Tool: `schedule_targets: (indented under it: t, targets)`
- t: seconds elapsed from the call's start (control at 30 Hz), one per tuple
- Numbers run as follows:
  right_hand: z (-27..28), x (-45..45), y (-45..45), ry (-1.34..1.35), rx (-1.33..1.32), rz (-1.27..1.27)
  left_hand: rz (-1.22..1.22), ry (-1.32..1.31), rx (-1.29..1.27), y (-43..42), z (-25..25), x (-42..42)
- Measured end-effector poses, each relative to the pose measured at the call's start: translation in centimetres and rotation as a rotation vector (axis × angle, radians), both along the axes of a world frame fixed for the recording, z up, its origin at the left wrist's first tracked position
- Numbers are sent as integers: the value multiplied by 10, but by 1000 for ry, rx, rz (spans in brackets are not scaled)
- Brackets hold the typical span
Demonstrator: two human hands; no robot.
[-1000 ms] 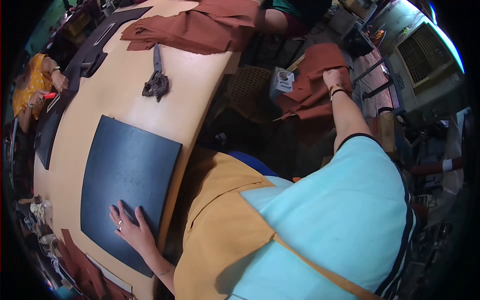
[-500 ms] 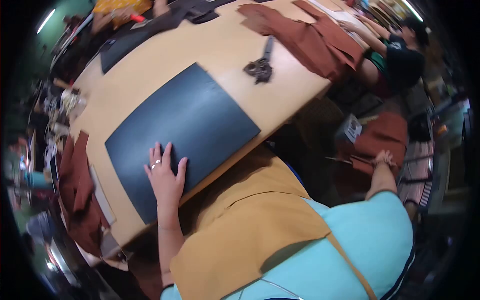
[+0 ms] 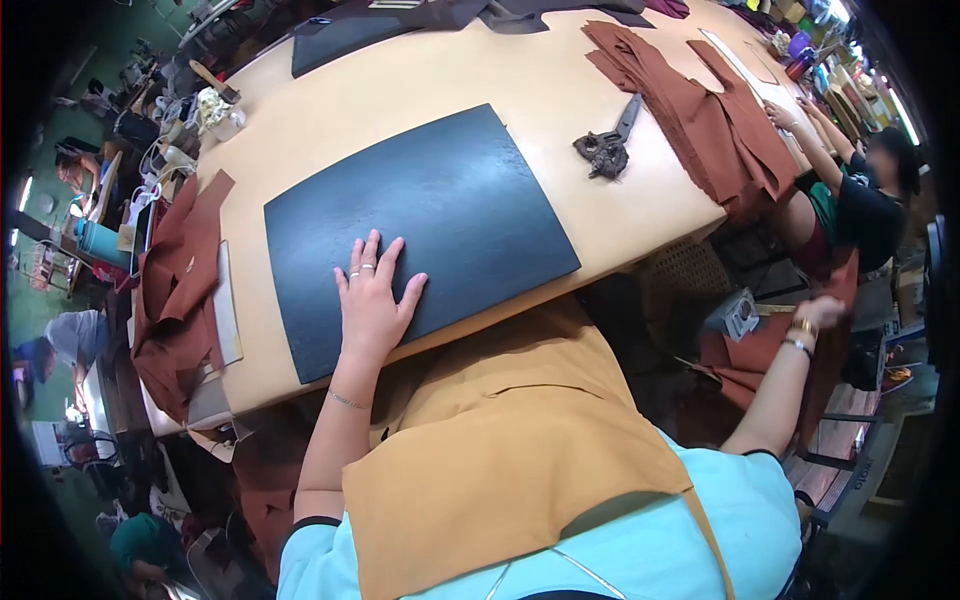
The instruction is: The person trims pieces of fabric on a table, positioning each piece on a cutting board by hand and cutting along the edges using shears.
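Note:
My left hand (image 3: 375,303) lies flat with spread fingers on a dark blue-black sheet (image 3: 450,210), near its lower left part. The sheet rests on the pale tabletop (image 3: 400,90) along the near edge. Off to the right, beyond the table's edge, my right hand (image 3: 824,311) is closed on reddish-brown material, part of which hangs beneath it. More reddish-brown material (image 3: 750,362) lies below and left of that hand, beside a small grey box (image 3: 738,314). Large scissors (image 3: 612,145) with dark wrapped handles lie right of the sheet.
Reddish-brown pieces (image 3: 700,120) lie at the table's right, where a co-worker (image 3: 880,200) reaches over them. Other brown pieces (image 3: 180,290) hang at the left corner. Dark material (image 3: 380,35) lies along the far edge. A woven chair (image 3: 675,290) stands below the table's right corner.
The view has swung right. My left hand stays flat on the sheet. My right hand, open over the reddish-brown material half a second ago, has closed and risen with a piece of it.

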State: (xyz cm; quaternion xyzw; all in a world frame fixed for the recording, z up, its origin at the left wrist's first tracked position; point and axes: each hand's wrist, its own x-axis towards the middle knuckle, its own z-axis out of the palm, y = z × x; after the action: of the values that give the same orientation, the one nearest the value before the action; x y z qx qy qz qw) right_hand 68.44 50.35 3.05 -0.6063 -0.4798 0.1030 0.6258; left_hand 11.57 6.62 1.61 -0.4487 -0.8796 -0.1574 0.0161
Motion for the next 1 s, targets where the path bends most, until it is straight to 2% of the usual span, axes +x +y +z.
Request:
schedule_targets:
  t: [0.13, 0.27, 0.3, 0.37, 0.4, 0.43, 0.47, 0.5, 0.53, 0.6, 0.67, 0.7, 0.8, 0.83, 0.93, 1.0]
  targets:
    - [62, -185, -24, -210, 201, 287, -1, 1, 2, 0, 0, 1]
    - [83, -354, -108, -581, 242, 603, -6, -42, 24, -3, 0, -3]
    - [86, -380, -135, -559, 287, 888, -5, -70, 41, -5, -1, -5]
    - [81, -407, -185, -364, 158, 1635, 2, -318, 440, -10, -13, -14]
    - [66, -418, -198, -241, -55, 1901, 7, -442, 640, -13, -18, -18]
    - [38, -430, -202, -31, -379, 2076, 2, -499, 724, -15, -21, -21]
    - [-5, -439, -197, -208, -474, 2082, -3, -557, 809, -16, -24, -25]
    - [-21, -438, -209, -136, -412, 2053, -10, -614, 895, -15, -25, -29]
    - [-29, -435, -214, -231, -351, 2006, -18, -673, 982, -14, -23, -30]
    - [-34, -427, -222, -395, 73, 1934, 19, -709, 982, -16, -16, -27]
    - [-29, -419, -225, -424, 77, 1915, 40, -652, 934, -17, -14, -29]
    - [-27, -416, -228, -436, 78, 1902, 4, -544, 788, -18, -15, -31]
    - [-26, -417, -227, -457, 91, 1871, 118, -77, 306, -15, -11, -26]
    - [-28, -417, -226, -447, 106, 1851, 172, -42, 196, -14, -5, -20]
    - [-29, -419, -227, -411, 138, 1807, 107, 88, -9, -11, 8, -19]
    - [-25, -419, -231, -381, 135, 1792, -118, 101, 24, -9, 18, -24]
